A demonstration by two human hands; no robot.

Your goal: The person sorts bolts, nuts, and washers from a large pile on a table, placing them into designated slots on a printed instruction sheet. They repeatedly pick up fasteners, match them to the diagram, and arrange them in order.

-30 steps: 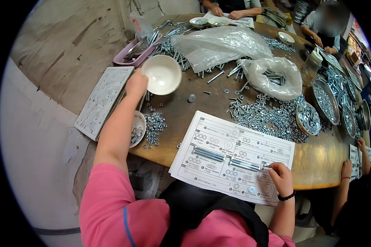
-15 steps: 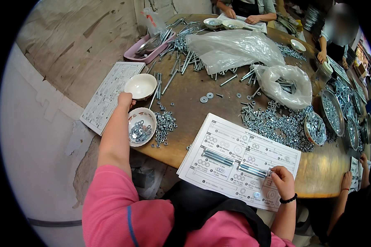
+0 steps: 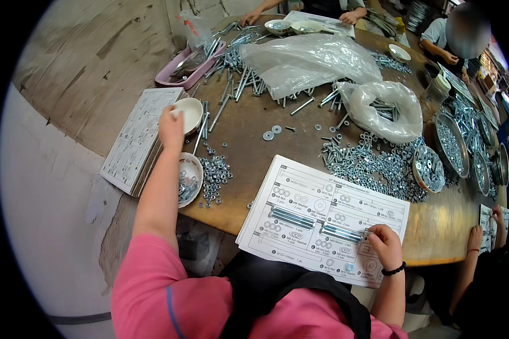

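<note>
Near: one blue-tinted disc (image 3: 349,267) and two bolt bundles (image 3: 291,216) lay on the printed sheet (image 3: 288,263); bolts per bundle not countable. Other printed outlines were bare, so layout judged partly done, the rest left. Hands well apart. Right hand (image 3: 385,246) curled beside the right bundle; grip could not be told. Farther left: one parts bowl (image 3: 192,159); beyond it, left hand (image 3: 171,129) clamped on one white bowl (image 3: 192,114). Two loose washers (image 3: 268,136) lay mid-counter (image 3: 254,164); far, two plastic bags (image 3: 311,62).

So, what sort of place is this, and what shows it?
Probably a hardware workshop: silvery metal bolts and small silvery nuts lie heaped on a brown, curved-edged table, near stacked white paper sheets printed with part drawings.
</note>
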